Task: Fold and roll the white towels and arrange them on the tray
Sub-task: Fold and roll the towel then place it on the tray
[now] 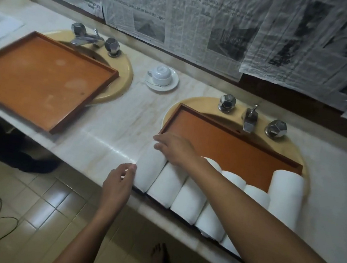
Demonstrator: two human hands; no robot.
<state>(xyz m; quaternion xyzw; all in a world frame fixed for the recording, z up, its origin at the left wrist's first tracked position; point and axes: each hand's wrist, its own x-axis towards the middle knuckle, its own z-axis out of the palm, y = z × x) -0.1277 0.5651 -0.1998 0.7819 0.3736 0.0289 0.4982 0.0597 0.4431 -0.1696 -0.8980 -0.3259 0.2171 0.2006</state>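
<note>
Right hand [175, 149], fingers flat, presses leftmost towel roll [149, 172]; left hand [117, 182], fingers loosely curled, holds nothing, should nudge roll flush inside tray [232, 148].

Your one head cam sits close above the counter [110, 136], angled down from its front edge toward the wall [202, 36].

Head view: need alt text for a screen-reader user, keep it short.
A person's right hand rests on the leftmost rolled white towel in a row along the near edge of a brown tray set over a sink, left hand by the roll's near end. A second tray and an upturned cup sit left.
</note>
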